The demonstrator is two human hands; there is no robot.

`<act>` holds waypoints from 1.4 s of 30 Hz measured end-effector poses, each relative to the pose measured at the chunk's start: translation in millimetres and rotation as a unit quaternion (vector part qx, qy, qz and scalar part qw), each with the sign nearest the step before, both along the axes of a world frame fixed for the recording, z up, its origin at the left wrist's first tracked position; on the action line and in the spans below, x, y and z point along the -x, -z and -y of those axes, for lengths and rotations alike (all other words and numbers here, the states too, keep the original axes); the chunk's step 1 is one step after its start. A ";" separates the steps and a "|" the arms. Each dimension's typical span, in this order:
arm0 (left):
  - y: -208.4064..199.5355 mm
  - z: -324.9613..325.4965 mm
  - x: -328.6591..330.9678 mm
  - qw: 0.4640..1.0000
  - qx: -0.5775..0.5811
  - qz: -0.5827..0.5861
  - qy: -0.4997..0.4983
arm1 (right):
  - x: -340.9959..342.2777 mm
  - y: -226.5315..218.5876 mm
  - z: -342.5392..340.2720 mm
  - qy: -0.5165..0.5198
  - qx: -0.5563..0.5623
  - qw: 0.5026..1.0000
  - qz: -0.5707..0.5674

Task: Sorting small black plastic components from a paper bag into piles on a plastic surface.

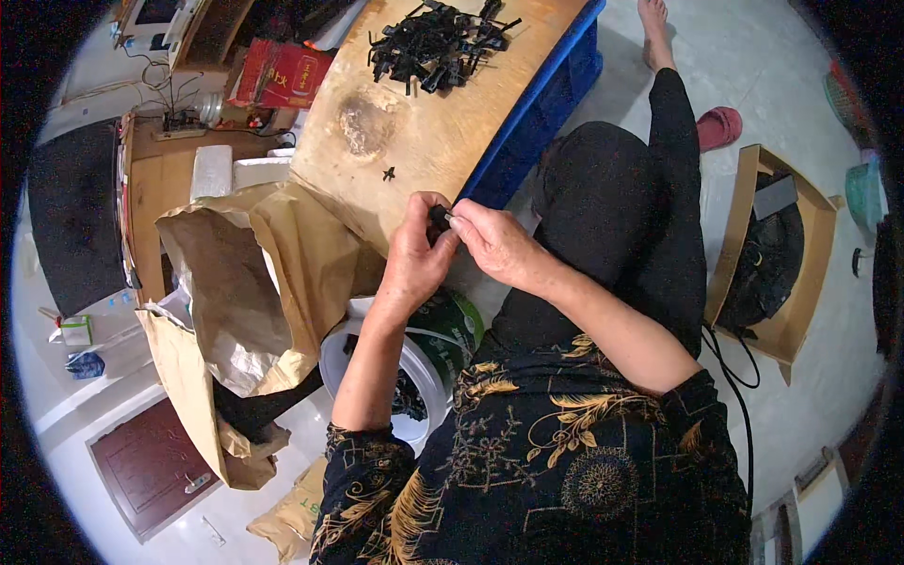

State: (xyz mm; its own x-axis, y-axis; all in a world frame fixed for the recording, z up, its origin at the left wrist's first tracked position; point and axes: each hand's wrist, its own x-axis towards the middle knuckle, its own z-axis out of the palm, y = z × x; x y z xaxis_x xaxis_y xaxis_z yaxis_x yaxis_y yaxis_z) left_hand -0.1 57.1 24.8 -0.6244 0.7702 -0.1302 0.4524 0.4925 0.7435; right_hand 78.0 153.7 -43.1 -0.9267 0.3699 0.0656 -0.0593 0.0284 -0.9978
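My left hand [419, 254] is closed around a small black piece [439, 217], just off the near edge of a worn wooden board [348, 198]. The fingertips of my right hand [497, 247] pinch at the same piece from the right side. Its exact kind is too small and too covered to tell. A heap of black plastic-looking pieces [438, 47] lies on the board's far part. One small black bit [389, 174] sits alone on the board, near my left hand.
The board rests on a blue crate [541, 104]. Below my left forearm stands a green and white bucket [438, 363] with black pieces inside. Open brown paper bags [306, 245] are at the left. A cardboard box [817, 254] with black items and a pink slipper [718, 128] lie right.
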 end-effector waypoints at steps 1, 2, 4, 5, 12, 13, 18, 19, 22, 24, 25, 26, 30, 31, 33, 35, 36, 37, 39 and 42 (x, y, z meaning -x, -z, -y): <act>1.3 -0.5 -1.5 0.999 -0.003 -0.054 -0.003 | 1.2 -0.2 0.1 -0.001 -0.001 1.000 0.001; 3.2 -0.6 -3.2 0.999 -0.003 -0.053 -0.003 | 2.4 -0.4 0.0 -0.003 -0.004 1.000 0.005; 6.4 -0.6 -5.8 0.994 0.008 -0.104 -0.034 | 2.7 -0.1 1.4 -0.007 -0.009 1.000 0.009; 7.0 -0.2 -6.3 0.994 0.006 -0.103 -0.035 | 2.8 0.2 2.6 0.004 -0.013 1.000 0.005; 11.9 6.8 5.8 0.989 -0.127 0.012 -0.075 | 3.1 -9.2 2.0 0.015 0.080 0.997 -0.001; 11.1 4.2 6.0 0.959 -0.177 0.174 -0.136 | 1.5 -8.1 0.2 0.018 0.099 0.995 -0.011; 2.4 13.5 6.1 0.787 -0.322 0.492 -0.190 | -0.8 -4.5 -4.5 -0.030 0.190 0.981 -0.005; 3.8 15.7 6.2 0.762 -0.332 0.521 -0.195 | -0.1 -6.0 -4.8 -0.051 0.240 0.969 -0.031; 7.7 21.6 6.4 0.791 -0.291 0.498 -0.205 | -5.4 -12.6 -5.5 -0.066 0.276 0.959 -0.004; 6.5 22.7 6.5 0.795 -0.264 0.517 -0.177 | -5.6 -13.4 -7.2 -0.053 0.306 0.950 -0.007; 4.7 23.7 6.3 0.799 -0.238 0.532 -0.152 | -4.6 -14.7 -7.0 -0.044 0.339 0.940 -0.012; 3.5 22.7 5.0 0.800 -0.236 0.531 -0.152 | -4.5 -16.4 -7.8 -0.043 0.340 0.939 -0.013; -3.3 15.9 -2.7 0.810 -0.205 0.527 -0.154 | -6.9 -28.4 -14.9 -0.097 0.393 0.914 -0.019; -2.6 17.0 -1.7 0.812 -0.205 0.531 -0.128 | -8.4 -30.6 -17.0 -0.128 0.419 0.899 0.004; -4.8 19.0 -0.6 0.815 -0.202 0.533 -0.103 | -8.8 -30.0 -16.8 -0.127 0.402 0.907 0.004; -9.4 16.7 -2.7 0.845 -0.146 0.500 -0.118 | -7.9 -19.5 -14.1 -0.121 0.385 0.915 0.005; -13.1 13.9 -4.0 0.847 -0.143 0.500 -0.115 | -6.0 -8.3 -9.3 -0.106 0.376 0.920 -0.023; -18.8 12.5 -5.2 0.891 -0.096 0.432 -0.100 | -3.9 -6.6 -7.3 -0.093 0.367 0.924 -0.050; -25.2 9.2 -10.8 0.938 -0.061 0.337 -0.063 | -4.4 -1.9 -9.1 -0.073 0.311 0.947 -0.028; -14.9 9.8 -14.4 0.977 -0.064 0.203 -0.027 | 0.9 5.8 -3.7 -0.031 0.226 0.973 -0.045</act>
